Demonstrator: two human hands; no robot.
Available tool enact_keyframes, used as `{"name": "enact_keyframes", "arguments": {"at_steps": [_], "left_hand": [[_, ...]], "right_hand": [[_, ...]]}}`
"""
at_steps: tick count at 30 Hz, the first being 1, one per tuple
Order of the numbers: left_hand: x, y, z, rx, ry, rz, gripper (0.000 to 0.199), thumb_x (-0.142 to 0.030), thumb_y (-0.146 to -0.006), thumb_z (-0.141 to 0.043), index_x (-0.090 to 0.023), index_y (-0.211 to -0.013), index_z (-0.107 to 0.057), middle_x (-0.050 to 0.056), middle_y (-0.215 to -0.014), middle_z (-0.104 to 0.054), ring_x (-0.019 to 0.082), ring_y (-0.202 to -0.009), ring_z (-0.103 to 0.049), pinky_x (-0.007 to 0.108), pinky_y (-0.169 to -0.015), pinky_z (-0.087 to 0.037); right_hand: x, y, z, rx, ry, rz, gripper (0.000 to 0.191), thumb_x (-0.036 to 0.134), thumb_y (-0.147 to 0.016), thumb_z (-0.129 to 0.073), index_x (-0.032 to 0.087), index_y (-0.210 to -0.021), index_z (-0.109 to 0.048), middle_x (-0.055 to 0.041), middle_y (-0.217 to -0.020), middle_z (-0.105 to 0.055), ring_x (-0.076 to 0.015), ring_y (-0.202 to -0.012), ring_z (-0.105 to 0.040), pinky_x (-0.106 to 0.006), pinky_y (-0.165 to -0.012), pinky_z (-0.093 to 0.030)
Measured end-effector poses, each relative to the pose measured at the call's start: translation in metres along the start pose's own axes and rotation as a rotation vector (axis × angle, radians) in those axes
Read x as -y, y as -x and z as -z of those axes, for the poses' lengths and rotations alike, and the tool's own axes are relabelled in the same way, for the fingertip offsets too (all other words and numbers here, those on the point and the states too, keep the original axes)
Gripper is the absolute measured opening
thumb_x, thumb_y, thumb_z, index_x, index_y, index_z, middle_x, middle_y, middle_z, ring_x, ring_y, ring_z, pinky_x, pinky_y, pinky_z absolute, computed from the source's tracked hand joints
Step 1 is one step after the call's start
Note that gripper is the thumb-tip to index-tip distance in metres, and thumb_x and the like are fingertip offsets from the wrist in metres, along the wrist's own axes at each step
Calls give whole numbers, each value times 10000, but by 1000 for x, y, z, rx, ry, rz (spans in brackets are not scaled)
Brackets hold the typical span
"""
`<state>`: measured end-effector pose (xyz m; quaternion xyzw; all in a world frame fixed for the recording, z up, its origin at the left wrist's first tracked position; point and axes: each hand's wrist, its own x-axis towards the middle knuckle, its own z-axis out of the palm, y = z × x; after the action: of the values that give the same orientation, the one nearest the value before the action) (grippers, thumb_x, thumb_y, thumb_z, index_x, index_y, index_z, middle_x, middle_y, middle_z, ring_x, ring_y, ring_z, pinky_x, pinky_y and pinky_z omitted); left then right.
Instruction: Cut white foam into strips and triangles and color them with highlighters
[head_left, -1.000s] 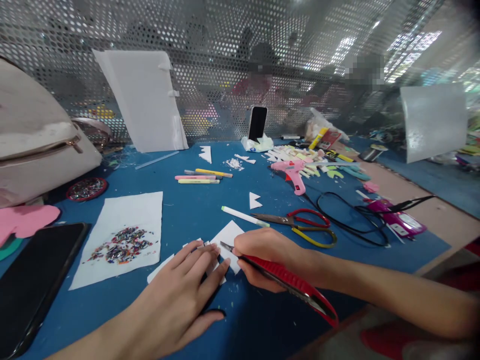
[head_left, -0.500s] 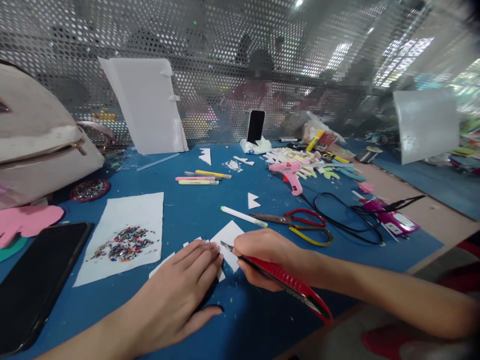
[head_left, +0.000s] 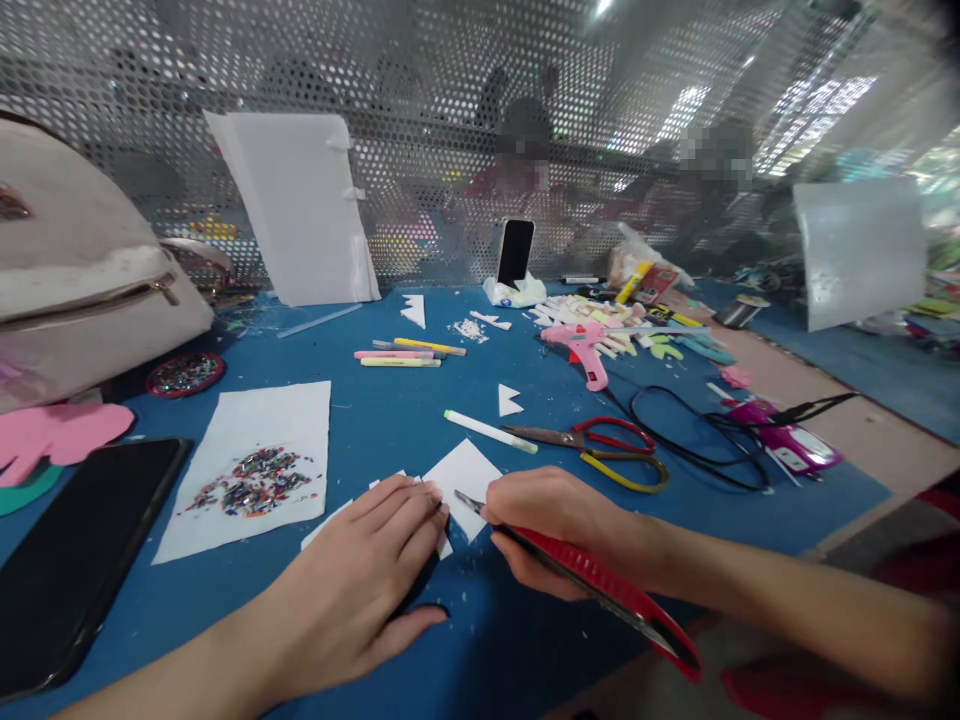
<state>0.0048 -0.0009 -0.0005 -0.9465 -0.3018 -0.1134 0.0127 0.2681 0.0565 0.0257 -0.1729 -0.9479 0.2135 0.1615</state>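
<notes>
My left hand (head_left: 375, 575) lies spread, palm down, over pieces of white paper, its fingertips at the left corner of a white square (head_left: 463, 475). My right hand (head_left: 559, 530) is closed round a red craft knife (head_left: 615, 595). The knife's blade points up and left over the square; whether it touches the paper I cannot tell. Beyond my hands lies a green-tipped marker (head_left: 491, 431), with red and yellow handled scissors (head_left: 600, 445) to its right. A small notched white piece (head_left: 509, 400) rests behind the marker.
Left are a dark phone (head_left: 82, 560), a sheet with glitter bits (head_left: 307, 425) and a pale bag (head_left: 82, 250). A pink glue gun (head_left: 585, 350) and its black cord lie right. A propped phone (head_left: 516, 250) and foam pieces stand behind, before a perforated metal screen (head_left: 420, 150).
My right hand and the knife have shifted slightly right, and the blade tip has moved right over the white square. My left hand has hardly moved. The view has shifted a little.
</notes>
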Motion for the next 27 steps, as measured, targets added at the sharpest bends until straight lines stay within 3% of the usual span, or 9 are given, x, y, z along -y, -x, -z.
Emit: {"name": "enact_keyframes", "arguments": {"at_steps": [8,11,15,21,27], "left_hand": [[0,2,-4,13,20,33,635,-530,-1006,-513,-89,-1459,-457,178,-1431,-544,344,-1336,-504,521,-1204,-288],[-1,2,-5,14,26,41,637,-528,-1005,-516,-90,-1463,-451,180,-1439,-535,344,-1341,-496,524,-1210,-278],[-1,3,-5,15,43,54,625,-517,-1003,-522,-105,-1466,-445,174,-1434,-535,340,-1339,-499,518,-1209,-287],[-2,1,-4,-5,83,62,565,-492,-1006,-510,-134,-1441,-461,163,-1409,-552,336,-1322,-515,523,-1198,-307],[0,0,-2,-41,111,63,476,-434,-999,-536,-152,-1380,-492,143,-1359,-571,322,-1288,-535,511,-1200,-295]], "right_hand": [[14,9,2,-25,72,-31,192,135,-890,-470,213,-756,-357,45,-671,-383,-105,-569,-295,-276,-528,-205],[18,11,5,40,21,-47,219,99,-883,-469,211,-730,-359,47,-636,-435,-98,-555,-347,-261,-522,-222],[19,18,2,0,36,-59,209,89,-855,-493,213,-734,-376,24,-670,-469,-112,-578,-369,-272,-536,-239],[19,35,-7,66,20,-79,237,48,-763,-523,218,-732,-360,4,-732,-512,-127,-638,-434,-268,-578,-300],[25,37,-13,-49,174,3,151,122,-853,-485,226,-784,-399,11,-670,-522,-140,-582,-448,-293,-540,-294]]}}
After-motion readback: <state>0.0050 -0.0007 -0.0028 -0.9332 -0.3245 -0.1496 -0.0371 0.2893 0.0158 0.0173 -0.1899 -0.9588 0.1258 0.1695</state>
